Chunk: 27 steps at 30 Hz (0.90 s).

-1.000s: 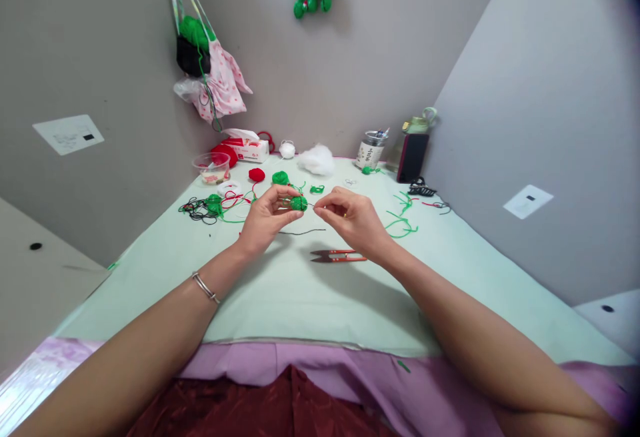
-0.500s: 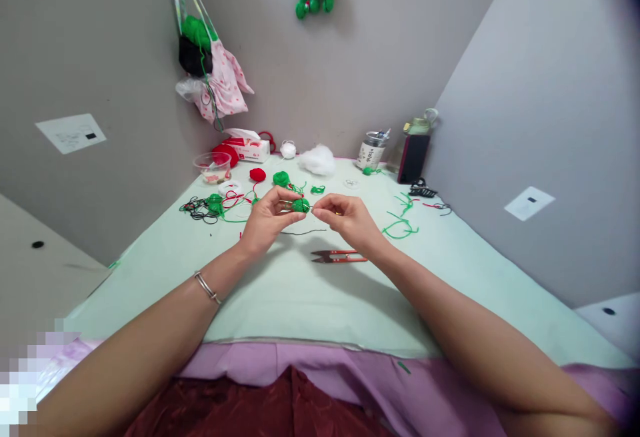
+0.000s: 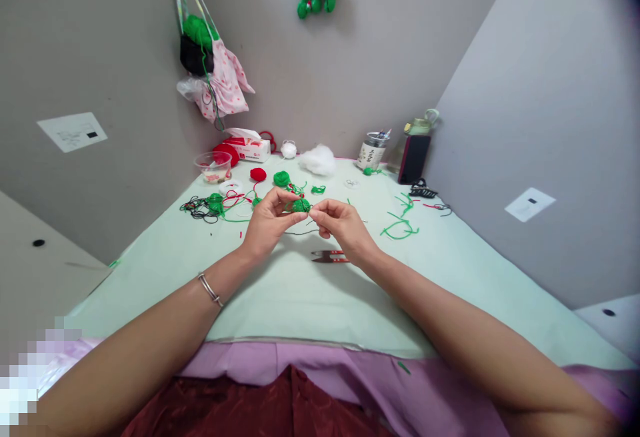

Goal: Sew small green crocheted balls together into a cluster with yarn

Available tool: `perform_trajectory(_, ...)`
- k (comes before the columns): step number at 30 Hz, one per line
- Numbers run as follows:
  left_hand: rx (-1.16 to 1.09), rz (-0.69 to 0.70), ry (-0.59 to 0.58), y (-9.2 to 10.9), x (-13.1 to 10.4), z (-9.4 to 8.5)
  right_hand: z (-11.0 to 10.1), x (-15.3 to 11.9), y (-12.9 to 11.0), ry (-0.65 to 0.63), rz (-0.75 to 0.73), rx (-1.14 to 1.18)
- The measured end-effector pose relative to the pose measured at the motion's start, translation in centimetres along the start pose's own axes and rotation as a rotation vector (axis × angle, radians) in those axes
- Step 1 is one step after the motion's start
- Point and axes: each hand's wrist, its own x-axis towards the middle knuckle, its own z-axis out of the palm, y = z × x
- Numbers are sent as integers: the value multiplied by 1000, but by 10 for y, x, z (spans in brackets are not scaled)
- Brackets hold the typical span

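Note:
Between the thumb and fingers of my left hand [image 3: 273, 217] is a small green crocheted ball [image 3: 301, 205], with a bit of red at its top. My right hand [image 3: 340, 220] is pinched close against the ball's right side, on a dark strand of yarn that is hard to see at the fingertips. A length of dark yarn [image 3: 300, 232] trails below the ball toward my right hand. Orange-handled thread snips [image 3: 327, 256] lie on the table just under my right hand, which partly hides their handles.
Green and red yarn balls [image 3: 258, 174], tangled black yarn [image 3: 200, 208] and a clear tub [image 3: 213, 167] are at left. White stuffing [image 3: 319, 159] lies behind. Toward the right are green yarn scraps [image 3: 400, 229], a pen can [image 3: 373, 150], a phone [image 3: 415, 159] and a black claw clip [image 3: 423, 188].
My right hand has moved slightly left, its fingers now against the green ball and more curled. It covers more of the snips' handles. My left hand keeps its hold.

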Motion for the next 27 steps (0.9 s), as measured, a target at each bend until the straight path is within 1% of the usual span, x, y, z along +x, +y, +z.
perform_trajectory(7, 30, 25, 18, 2, -1, 1, -3, 1, -2, 45, 21, -97)
perform_trajectory(12, 118, 25, -17, -4, -3, 1, -4, 4, -1, 36, 8, -133)
perform_trajectory(16, 215, 77, -34, -8, -2, 1, -8, 9, 4, -3, 37, -149)
perform_trajectory(18, 238, 81, -41, -9, -1, 0, -9, 10, 5, -31, 53, -136)
perform_trajectory(23, 288, 84, -94, -13, 0, -2, -9, 7, 0, -46, 42, -78)
perform_trajectory(25, 324, 105, -108, -13, -1, -2, -9, 5, -3, -62, 15, -142)
perform_trajectory(27, 374, 133, -140, -13, -2, -3, -11, 4, -4, -87, -38, -298)
